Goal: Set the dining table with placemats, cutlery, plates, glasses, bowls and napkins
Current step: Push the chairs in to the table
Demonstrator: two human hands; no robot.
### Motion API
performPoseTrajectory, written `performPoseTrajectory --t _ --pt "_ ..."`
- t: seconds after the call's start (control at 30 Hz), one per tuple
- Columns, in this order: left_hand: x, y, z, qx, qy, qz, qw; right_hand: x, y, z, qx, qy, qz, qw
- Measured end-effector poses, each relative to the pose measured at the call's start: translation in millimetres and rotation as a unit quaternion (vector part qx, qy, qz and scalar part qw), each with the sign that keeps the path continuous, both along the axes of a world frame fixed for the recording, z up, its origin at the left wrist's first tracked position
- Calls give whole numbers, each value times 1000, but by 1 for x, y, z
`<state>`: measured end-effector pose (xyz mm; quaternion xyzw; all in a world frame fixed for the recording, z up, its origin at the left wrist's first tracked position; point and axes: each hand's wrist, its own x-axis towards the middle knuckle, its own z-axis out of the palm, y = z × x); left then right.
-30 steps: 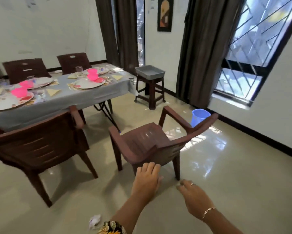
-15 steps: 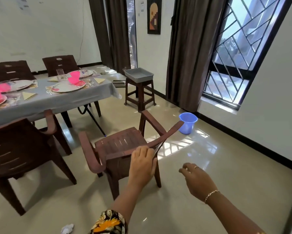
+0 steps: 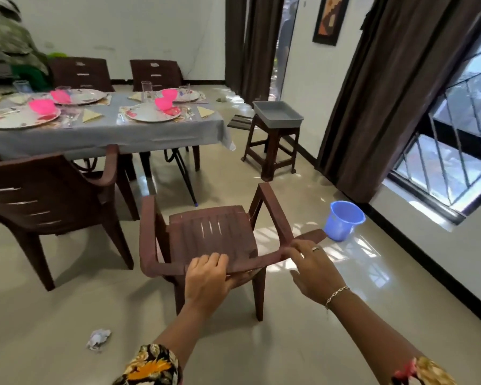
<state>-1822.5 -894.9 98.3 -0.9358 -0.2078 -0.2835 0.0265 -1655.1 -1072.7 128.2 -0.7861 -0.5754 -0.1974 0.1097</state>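
Note:
A brown plastic armchair (image 3: pixel 211 234) stands on the floor just in front of me, its backrest toward me. My left hand (image 3: pixel 208 276) grips the top edge of the backrest, fingers curled over it. My right hand (image 3: pixel 314 270) holds the same edge further right. Beyond it the dining table (image 3: pixel 103 134) under a grey cloth carries patterned plates (image 3: pixel 150 115), pink bowls (image 3: pixel 163 103), glasses (image 3: pixel 146 90), folded yellow napkins (image 3: pixel 92 115) and cutlery.
A second brown chair (image 3: pixel 47 195) is tucked at the table's near left; two more stand behind the table. A stool with a grey tray (image 3: pixel 278 114) stands right of the table. A blue bucket (image 3: pixel 342 220) sits by the window wall, crumpled paper (image 3: pixel 98 339) on the floor.
The view has swung so the chair's back faces me. My left hand now curls over the backrest, and my right hand, free before, has come onto the same edge.

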Motion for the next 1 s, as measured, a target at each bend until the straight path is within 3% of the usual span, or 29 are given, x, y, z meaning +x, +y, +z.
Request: performPoseTrajectory --t 0.1,0.33,0.53,1.0 --pt "3 2 -2 33 16 13 999 13 16 -6 -14 32 15 999" --pt "4 2 -5 18 33 49 998 45 44 -12 -69 32 77 994" --pt "14 15 8 16 104 50 993 60 52 -25 -38 22 108 993" --pt "80 66 13 -31 156 158 975 134 129 -22 -36 2 153 988"
